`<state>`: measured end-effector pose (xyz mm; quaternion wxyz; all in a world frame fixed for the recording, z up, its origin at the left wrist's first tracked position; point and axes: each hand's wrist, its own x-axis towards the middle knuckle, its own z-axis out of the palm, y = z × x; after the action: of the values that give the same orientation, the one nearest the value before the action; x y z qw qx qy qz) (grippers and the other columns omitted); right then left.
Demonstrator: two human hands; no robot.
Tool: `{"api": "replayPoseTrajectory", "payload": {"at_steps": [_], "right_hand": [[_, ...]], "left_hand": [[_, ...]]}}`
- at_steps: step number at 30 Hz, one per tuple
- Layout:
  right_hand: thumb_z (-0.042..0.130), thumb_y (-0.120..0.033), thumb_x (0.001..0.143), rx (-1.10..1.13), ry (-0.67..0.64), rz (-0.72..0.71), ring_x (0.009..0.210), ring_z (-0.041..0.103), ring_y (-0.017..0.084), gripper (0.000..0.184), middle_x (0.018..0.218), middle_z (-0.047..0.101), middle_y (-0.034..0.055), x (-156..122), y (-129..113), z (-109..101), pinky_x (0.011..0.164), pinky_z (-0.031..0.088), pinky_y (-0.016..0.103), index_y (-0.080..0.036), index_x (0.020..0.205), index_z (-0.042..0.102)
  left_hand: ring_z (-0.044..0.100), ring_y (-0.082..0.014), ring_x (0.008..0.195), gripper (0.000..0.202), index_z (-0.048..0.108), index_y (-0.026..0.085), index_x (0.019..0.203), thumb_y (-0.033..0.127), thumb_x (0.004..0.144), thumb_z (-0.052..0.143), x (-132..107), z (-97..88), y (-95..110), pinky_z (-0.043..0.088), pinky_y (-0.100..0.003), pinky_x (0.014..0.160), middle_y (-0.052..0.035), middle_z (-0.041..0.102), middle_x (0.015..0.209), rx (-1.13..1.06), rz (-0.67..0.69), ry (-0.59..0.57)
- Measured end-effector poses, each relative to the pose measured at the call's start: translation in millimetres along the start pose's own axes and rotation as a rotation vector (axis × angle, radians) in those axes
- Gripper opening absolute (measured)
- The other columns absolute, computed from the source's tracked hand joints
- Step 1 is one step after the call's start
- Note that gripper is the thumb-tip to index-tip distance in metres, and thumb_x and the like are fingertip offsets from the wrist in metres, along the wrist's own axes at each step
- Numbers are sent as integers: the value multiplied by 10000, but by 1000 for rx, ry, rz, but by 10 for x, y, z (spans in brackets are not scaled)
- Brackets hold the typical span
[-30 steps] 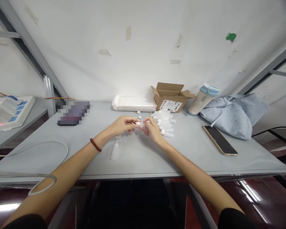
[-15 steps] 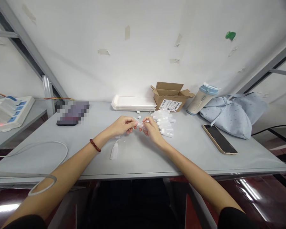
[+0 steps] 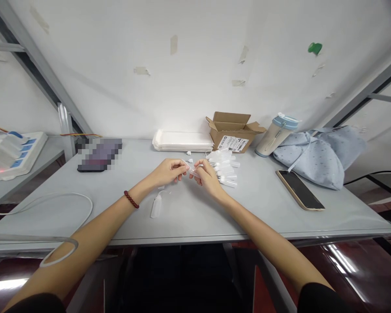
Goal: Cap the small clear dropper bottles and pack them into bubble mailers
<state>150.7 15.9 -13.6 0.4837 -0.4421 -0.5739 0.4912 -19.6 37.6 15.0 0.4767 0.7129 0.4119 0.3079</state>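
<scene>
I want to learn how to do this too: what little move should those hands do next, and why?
Perhaps the left hand should gently turn or press its side of the small clear plastic piece while the right hand steadies the other. Both hands pinch it from opposite sides above the table, though the fingers hide whether its parts fit together.

Over the tabletop point(image 3: 247, 217), the left hand point(image 3: 169, 171) and right hand point(image 3: 209, 178) pinch one bottle point(image 3: 192, 171), more bottles point(image 3: 224, 167) lying at their three o'clock, a tumbler point(image 3: 276, 137) at two, and a lone bottle point(image 3: 156, 207) between seven and eight.
</scene>
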Motion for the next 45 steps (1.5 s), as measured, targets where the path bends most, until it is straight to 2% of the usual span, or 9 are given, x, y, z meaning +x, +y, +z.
{"api": "replayPoseTrajectory", "payload": {"at_steps": [4, 7, 11, 16, 26, 31, 34, 39, 45], "right_hand": [[528, -358, 807, -185, 42, -112, 614, 465, 129, 221, 723, 589, -27, -11, 4, -8, 594, 356, 261, -218, 975, 498], [545, -393, 834, -276, 46, -188, 678, 513, 148, 288, 772, 590, -1, -12, 1, -10, 621, 377, 273, -196, 1044, 566], [526, -391, 862, -321, 52, -250, 718, 551, 170, 313, 818, 647, 38, -2, -8, -29, 663, 398, 296, -178, 1065, 633], [547, -373, 847, -303, 73, -261, 626, 512, 154, 264, 706, 623, 8, 10, -12, -69, 643, 382, 293, -186, 997, 659], [589, -553, 769, 64, -10, -47, 508, 383, 101, 366, 591, 446, -36, 69, -34, -83, 494, 313, 260, -201, 698, 517], [557, -487, 821, -60, 18, -137, 526, 415, 107, 297, 660, 513, -22, 64, 8, -89, 517, 344, 260, -193, 857, 583], [517, -421, 872, -206, 37, -228, 577, 466, 125, 268, 702, 563, -8, 33, 19, -85, 561, 360, 264, -197, 985, 611], [506, -398, 891, -309, 61, -305, 658, 533, 165, 256, 729, 603, 16, -6, -9, -76, 637, 392, 289, -208, 1020, 619], [467, -410, 906, -317, 59, -268, 595, 492, 151, 259, 664, 542, -11, 11, 16, -81, 624, 374, 291, -205, 988, 602]], "left_hand": [[506, -95, 507, 355, 570, 154, 608, 454, 793, 608, 29, -4, -19, 416, -234, 488, -5, 562, 622, -89, -78, 152], [489, -89, 494, 352, 586, 143, 633, 454, 794, 619, 32, -24, -24, 397, -236, 483, 0, 542, 613, -184, -136, 205], [472, -79, 501, 351, 591, 137, 642, 452, 781, 658, 12, -46, -19, 397, -235, 515, 7, 537, 607, -257, -146, 172], [500, -87, 549, 318, 613, 140, 647, 426, 719, 731, 10, -68, -37, 438, -255, 579, -9, 592, 671, -301, -54, 130], [598, -145, 660, 276, 673, 138, 812, 406, 751, 699, -27, -17, 28, 513, -296, 663, -26, 635, 701, -118, 131, 160], [619, -165, 695, 295, 647, 143, 723, 434, 746, 685, -17, 19, 43, 521, -279, 608, -37, 628, 691, -160, 53, 190], [634, -181, 709, 375, 623, 145, 670, 508, 753, 671, -4, 4, 29, 519, -274, 588, -50, 627, 666, -163, -22, 157], [590, -139, 547, 481, 569, 149, 589, 584, 791, 605, 6, -9, -4, 486, -272, 521, -43, 596, 627, -134, -79, 45], [609, -166, 632, 482, 516, 180, 523, 566, 796, 608, 6, 29, -17, 504, -288, 666, -8, 516, 484, -103, -1, 91]]}}
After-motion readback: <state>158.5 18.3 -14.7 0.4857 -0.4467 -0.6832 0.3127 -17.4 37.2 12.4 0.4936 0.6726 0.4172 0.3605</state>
